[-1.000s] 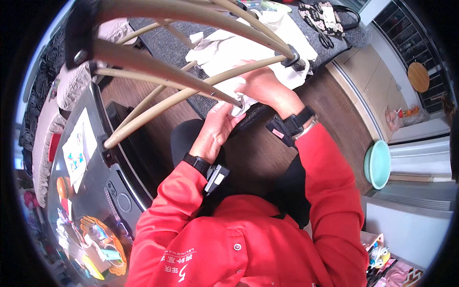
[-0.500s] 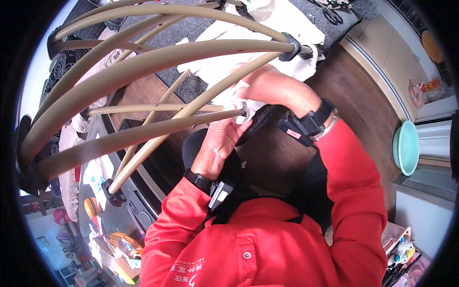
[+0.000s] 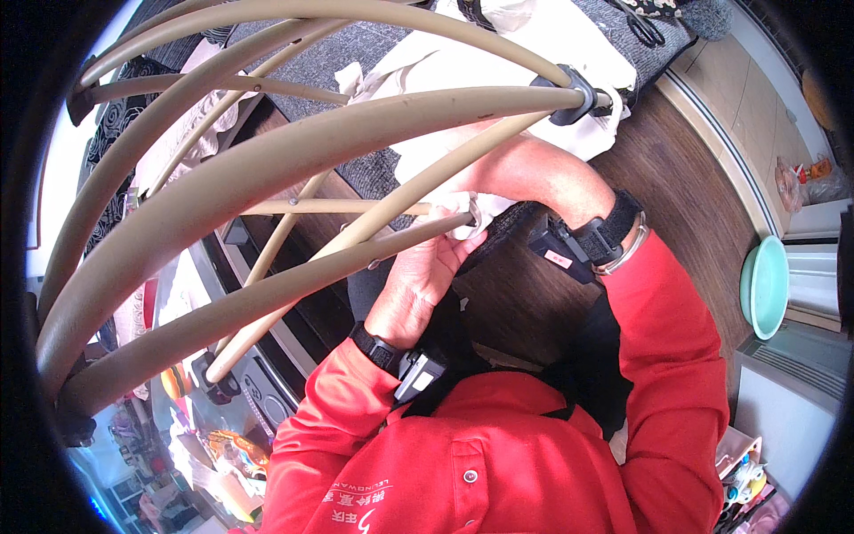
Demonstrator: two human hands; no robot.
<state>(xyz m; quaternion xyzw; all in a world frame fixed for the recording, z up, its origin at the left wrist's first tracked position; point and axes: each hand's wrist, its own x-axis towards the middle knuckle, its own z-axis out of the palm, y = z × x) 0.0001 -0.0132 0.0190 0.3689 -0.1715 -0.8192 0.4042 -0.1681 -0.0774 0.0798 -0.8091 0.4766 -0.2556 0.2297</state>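
Note:
A folding frame of beige metal tubes (image 3: 294, 147) with black plastic joints (image 3: 574, 93) stands across the left and upper part of the view. My left hand (image 3: 418, 276) is closed around the end of the lowest tube, where a bit of white cloth (image 3: 480, 214) wraps the tip. The back of my left wrist lies below that tube. My right hand (image 3: 471, 169) reaches in from the right beside the same tube end, and a crossing tube and the cloth hide most of its fingers. Behind the tubes spreads a larger white cloth (image 3: 534, 36).
Black scissors (image 3: 645, 31) lie on a grey mat (image 3: 347, 165) at the top. A mint-green basin (image 3: 763, 287) leans at the right. On the left, a glass-topped table (image 3: 191, 414) carries a toy burger (image 3: 175, 383) and several packets. Dark wooden floor (image 3: 658, 169) lies beneath.
The tubes look larger and closer, and the frame's near end has shifted lower. Both hands appear slightly farther right and stay at the same tube end. More of the right hand is hidden.

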